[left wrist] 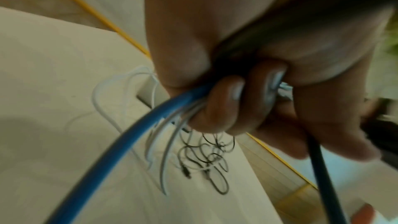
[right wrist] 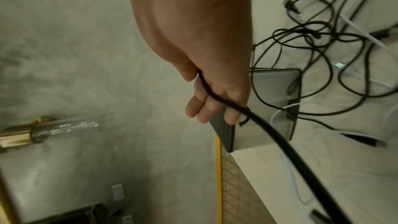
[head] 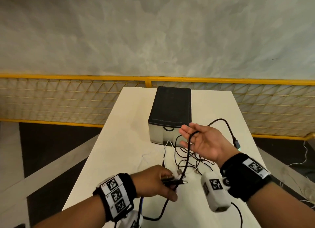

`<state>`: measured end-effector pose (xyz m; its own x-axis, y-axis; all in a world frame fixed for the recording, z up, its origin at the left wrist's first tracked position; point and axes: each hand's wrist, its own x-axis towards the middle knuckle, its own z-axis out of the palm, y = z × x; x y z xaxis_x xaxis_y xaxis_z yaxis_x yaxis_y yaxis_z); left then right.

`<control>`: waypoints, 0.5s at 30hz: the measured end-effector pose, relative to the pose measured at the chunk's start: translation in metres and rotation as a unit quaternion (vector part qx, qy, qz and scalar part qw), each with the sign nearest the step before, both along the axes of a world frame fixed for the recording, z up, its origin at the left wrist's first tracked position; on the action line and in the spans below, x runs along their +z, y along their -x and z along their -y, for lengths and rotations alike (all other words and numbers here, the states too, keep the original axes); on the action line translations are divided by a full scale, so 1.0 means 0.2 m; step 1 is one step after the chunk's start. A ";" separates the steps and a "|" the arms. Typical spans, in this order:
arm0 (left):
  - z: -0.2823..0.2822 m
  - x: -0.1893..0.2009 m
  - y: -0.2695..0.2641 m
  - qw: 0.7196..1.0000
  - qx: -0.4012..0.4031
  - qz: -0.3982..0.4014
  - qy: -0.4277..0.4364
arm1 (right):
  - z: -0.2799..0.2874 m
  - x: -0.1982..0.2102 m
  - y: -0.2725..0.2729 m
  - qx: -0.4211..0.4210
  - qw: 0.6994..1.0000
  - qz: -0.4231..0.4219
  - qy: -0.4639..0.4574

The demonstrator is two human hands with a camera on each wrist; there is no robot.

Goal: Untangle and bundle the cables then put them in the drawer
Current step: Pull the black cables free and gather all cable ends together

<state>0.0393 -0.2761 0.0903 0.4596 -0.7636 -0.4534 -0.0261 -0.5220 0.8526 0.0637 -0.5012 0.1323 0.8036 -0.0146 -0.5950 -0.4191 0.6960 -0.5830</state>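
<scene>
**Head view: one black cable strung between two hands, the knot below**

The fingers (left wrist: 226, 106) of the left hand (head: 153, 181) are curled tight round a gathered bunch of cable ends, a thick blue cable (left wrist: 120, 144) and thin white and grey leads among them. The right hand (head: 202, 142) is raised, palm up, fingers straight and relaxed, with a thick black braided cable (head: 186, 159) draped across them; nothing pinches it there.

That cable's long axis runs diagonally, from the left fist up and away to the right palm, then arcs over to a loose plug end (head: 237, 143) hanging at the right.

Under the span, on the pale rectangular tabletop (head: 119, 142), lies the tangle of thin black and white cables (head: 187, 158), between the two hands and just in front of the small grey drawer box with a black lid (head: 170, 108). Its drawer looks closed.

Judging by this, the right hand is nearer both tangle and drawer, so drawing the cable clear would fall to it.
</scene>
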 end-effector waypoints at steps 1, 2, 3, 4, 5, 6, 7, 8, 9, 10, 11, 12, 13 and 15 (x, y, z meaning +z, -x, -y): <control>-0.02 -0.01 0.00 1.000 0.021 -0.003 -0.008 | 0.00 0.01 0.00 0.012 1.000 0.007 0.007; -0.04 -0.01 -0.01 0.999 0.049 -0.011 -0.011 | -0.02 0.02 0.00 0.024 0.999 0.017 0.012; -0.06 -0.02 -0.02 0.996 0.090 -0.026 -0.003 | -0.03 0.02 0.01 0.033 0.999 0.024 0.024; -0.07 -0.02 -0.04 0.987 0.152 -0.050 0.018 | -0.04 0.01 0.01 0.037 0.998 0.029 0.036; -0.07 0.00 -0.06 0.970 0.227 -0.077 0.051 | -0.06 0.00 0.02 0.040 0.997 0.030 0.051; -0.06 0.01 -0.09 0.948 0.294 -0.087 0.083 | -0.08 -0.01 0.03 0.044 0.996 0.028 0.066; -0.05 0.04 -0.13 0.932 0.338 -0.076 0.107 | -0.11 -0.02 0.05 0.053 0.995 0.024 0.080; -0.02 0.07 -0.16 0.926 0.355 -0.049 0.121 | -0.14 -0.03 0.06 0.066 0.994 0.021 0.084; 0.01 0.10 -0.17 0.925 0.358 -0.012 0.129 | -0.17 -0.05 0.08 0.081 0.993 0.019 0.081; 0.06 0.12 -0.18 0.928 0.346 0.011 0.137 | -0.20 -0.05 0.09 0.094 0.993 0.021 0.071; 0.11 0.14 -0.17 0.932 0.330 0.017 0.151 | -0.23 -0.06 0.10 0.104 0.993 0.024 0.060; 0.15 0.13 -0.16 0.935 0.311 0.014 0.169 | -0.26 -0.07 0.11 0.108 0.993 0.026 0.042; 0.19 0.12 -0.14 0.937 0.301 0.012 0.174 | -0.29 -0.08 0.12 0.108 0.993 0.023 0.027; 0.23 0.11 -0.12 0.937 0.300 0.006 0.180 | -0.30 -0.07 0.12 0.106 0.994 0.013 0.017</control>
